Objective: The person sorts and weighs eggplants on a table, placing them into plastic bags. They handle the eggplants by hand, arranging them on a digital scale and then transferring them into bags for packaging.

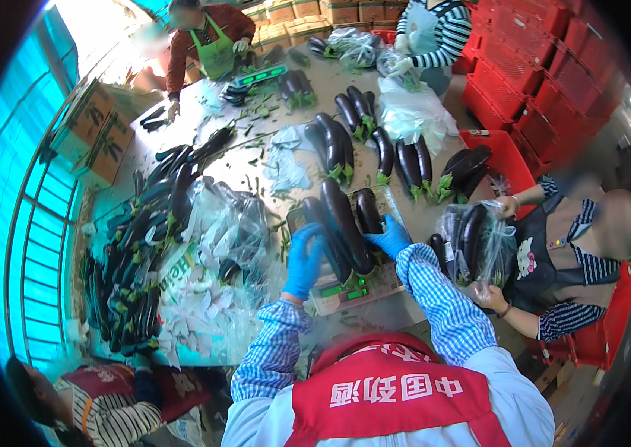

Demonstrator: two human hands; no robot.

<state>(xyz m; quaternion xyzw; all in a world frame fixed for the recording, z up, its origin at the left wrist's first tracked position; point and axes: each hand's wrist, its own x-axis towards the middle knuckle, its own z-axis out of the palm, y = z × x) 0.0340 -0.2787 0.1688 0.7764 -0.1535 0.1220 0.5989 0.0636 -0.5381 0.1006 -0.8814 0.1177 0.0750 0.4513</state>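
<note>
A weighing scale (pixel 331 302) with lit green digits stands on the table in front of me, loaded with long dark eggplants (pixel 343 223). My right hand (pixel 392 239), in a blue glove, has its thumb and fingers around the lower end of a shorter eggplant (pixel 369 208) at the right side of the pan. Beside the left edge of the eggplants is my left hand (pixel 304 261), also gloved, slightly blurred, its fingers curved and apart with nothing visible in them.
Left of the scale lie a large eggplant heap (pixel 136 251) and crumpled plastic film (pixel 226 218). Eggplant groups (pixel 332 142) and clear bags (pixel 410 112) lie beyond. A person at right holds a bagged bundle (pixel 469 240); red crates (pixel 516 72) stand behind. Other people stand around the table.
</note>
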